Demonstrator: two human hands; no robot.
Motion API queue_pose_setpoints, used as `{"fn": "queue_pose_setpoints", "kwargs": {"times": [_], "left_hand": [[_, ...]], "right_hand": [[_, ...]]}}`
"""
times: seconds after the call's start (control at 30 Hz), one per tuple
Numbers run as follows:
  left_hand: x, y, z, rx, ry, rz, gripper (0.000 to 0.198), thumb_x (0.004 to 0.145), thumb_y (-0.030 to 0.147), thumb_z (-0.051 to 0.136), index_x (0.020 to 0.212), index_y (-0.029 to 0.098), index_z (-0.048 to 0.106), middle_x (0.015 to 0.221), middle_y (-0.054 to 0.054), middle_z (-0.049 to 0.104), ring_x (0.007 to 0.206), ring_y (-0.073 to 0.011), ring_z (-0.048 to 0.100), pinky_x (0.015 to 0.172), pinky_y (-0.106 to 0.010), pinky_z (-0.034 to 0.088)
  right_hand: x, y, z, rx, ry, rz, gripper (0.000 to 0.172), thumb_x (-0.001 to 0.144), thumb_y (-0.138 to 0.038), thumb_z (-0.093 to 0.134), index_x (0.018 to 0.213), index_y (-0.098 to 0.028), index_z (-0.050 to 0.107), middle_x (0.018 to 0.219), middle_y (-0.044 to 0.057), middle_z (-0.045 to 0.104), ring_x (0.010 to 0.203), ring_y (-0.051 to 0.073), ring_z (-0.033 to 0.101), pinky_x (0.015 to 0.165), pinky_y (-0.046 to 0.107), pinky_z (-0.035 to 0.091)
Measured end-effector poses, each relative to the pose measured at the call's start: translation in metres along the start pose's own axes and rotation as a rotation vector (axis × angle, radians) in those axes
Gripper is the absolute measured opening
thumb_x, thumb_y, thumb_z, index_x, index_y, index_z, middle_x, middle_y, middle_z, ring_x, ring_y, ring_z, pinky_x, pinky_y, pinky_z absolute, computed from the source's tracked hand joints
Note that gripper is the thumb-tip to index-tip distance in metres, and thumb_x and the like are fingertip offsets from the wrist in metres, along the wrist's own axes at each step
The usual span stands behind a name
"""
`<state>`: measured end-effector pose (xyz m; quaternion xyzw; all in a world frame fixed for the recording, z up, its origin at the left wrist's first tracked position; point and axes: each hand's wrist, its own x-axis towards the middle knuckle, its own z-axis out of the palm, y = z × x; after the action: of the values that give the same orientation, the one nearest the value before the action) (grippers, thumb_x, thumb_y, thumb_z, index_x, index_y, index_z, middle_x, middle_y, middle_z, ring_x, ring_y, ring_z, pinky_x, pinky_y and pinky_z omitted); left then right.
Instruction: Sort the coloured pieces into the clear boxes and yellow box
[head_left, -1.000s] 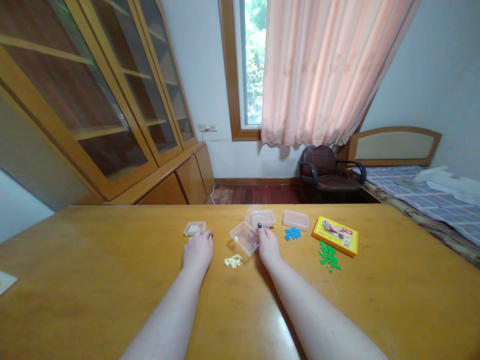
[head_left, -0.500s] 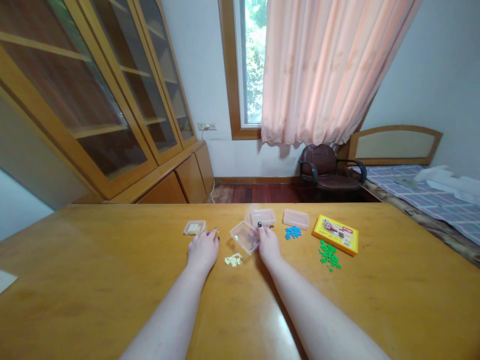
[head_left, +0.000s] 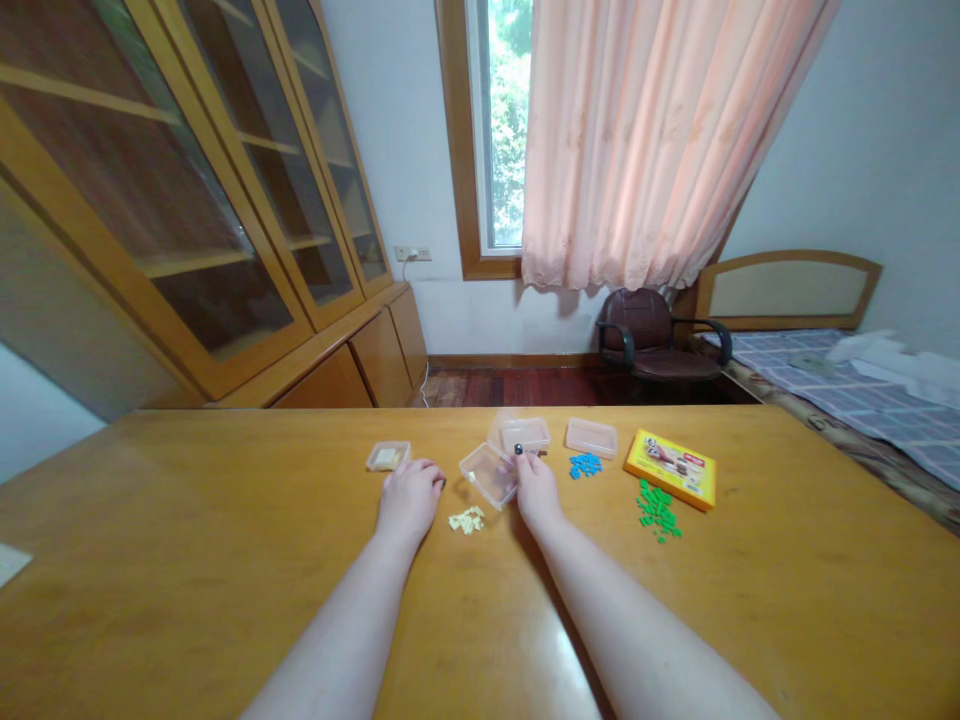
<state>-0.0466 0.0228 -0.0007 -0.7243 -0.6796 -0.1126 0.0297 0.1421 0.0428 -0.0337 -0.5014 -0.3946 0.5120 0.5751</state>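
Note:
A clear plastic box (head_left: 484, 462) is tilted in my right hand (head_left: 538, 490), whose thumb presses on its near right side. A small pale yellow piece shows inside it at the left. My left hand (head_left: 410, 497) rests low over the table just left of that box, fingers curled in and closed; whatever they hold, if anything, is hidden. Between the hands, nearer to me, lies a small pile of pale yellow building bricks (head_left: 466, 519). Beyond my left fingertips stands a small clear box (head_left: 388, 456) with pale pieces in it.
Behind the held box sits another clear box (head_left: 525, 435). Further right are a pinkish clear box (head_left: 591, 437), blue bricks (head_left: 585, 465), a yellow picture box (head_left: 671, 468) and green bricks (head_left: 658, 510). A brown chair (head_left: 652, 335) stands past the table's far edge.
My left hand has shifted slightly right, and its fingers have curled in more over where a tiny pale piece lay. My right hand and its box have stayed in place.

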Motion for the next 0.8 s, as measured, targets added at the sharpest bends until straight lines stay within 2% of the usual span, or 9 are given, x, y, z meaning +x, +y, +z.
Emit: {"fn": "queue_pose_setpoints", "kwargs": {"times": [0.3, 0.43, 0.63, 0.7, 0.8], "left_hand": [[0.0012, 0.0055, -0.0052, -0.009, -0.008, 0.012, 0.013, 0.076, 0.022, 0.049, 0.076, 0.020, 0.062, 0.087, -0.004, 0.062, 0.090, -0.0199, 0.052, 0.080, -0.032, 0.037], [0.0019, 0.0059, -0.0030, 0.003, -0.005, 0.011, 0.013, 0.077, 0.021, 0.049, 0.075, 0.018, 0.061, 0.085, -0.005, 0.062, 0.088, -0.0202, 0.052, 0.078, -0.032, 0.038], [0.0027, 0.0010, 0.0030, -0.011, 0.000, 0.005, 0.016, 0.079, 0.021, 0.045, 0.075, 0.017, 0.060, 0.083, -0.006, 0.061, 0.085, -0.0212, 0.054, 0.074, -0.033, 0.038], [0.0027, -0.0003, 0.0016, -0.061, 0.046, -0.006, 0.016, 0.079, 0.021, 0.045, 0.076, 0.017, 0.060, 0.084, -0.006, 0.061, 0.085, -0.0210, 0.054, 0.075, -0.033, 0.039], [0.0012, 0.0008, -0.0042, -0.187, 0.231, 0.016, 0.016, 0.081, 0.022, 0.044, 0.084, 0.017, 0.059, 0.090, -0.006, 0.061, 0.088, -0.0197, 0.054, 0.079, -0.032, 0.040]], "right_hand": [[-0.0043, -0.0065, 0.0015, 0.024, 0.008, 0.002, 0.041, 0.068, -0.054, 0.049, 0.078, -0.015, 0.057, 0.077, 0.008, 0.067, 0.053, 0.017, 0.057, 0.042, 0.025, 0.038], [-0.0042, -0.0064, 0.0017, 0.028, 0.008, -0.003, 0.041, 0.068, -0.054, 0.050, 0.078, -0.015, 0.056, 0.079, 0.009, 0.067, 0.058, 0.018, 0.059, 0.043, 0.024, 0.038], [-0.0042, -0.0068, 0.0013, 0.003, 0.007, 0.006, 0.043, 0.069, -0.056, 0.049, 0.078, -0.014, 0.057, 0.082, 0.010, 0.068, 0.055, 0.017, 0.058, 0.041, 0.024, 0.037], [-0.0039, -0.0065, 0.0010, -0.004, 0.006, 0.000, 0.043, 0.069, -0.055, 0.049, 0.079, -0.014, 0.057, 0.080, 0.010, 0.067, 0.056, 0.018, 0.059, 0.042, 0.024, 0.038], [-0.0037, -0.0052, 0.0010, -0.012, -0.013, -0.014, 0.040, 0.071, -0.052, 0.048, 0.079, -0.014, 0.057, 0.078, 0.010, 0.067, 0.062, 0.019, 0.060, 0.046, 0.025, 0.041]]}}
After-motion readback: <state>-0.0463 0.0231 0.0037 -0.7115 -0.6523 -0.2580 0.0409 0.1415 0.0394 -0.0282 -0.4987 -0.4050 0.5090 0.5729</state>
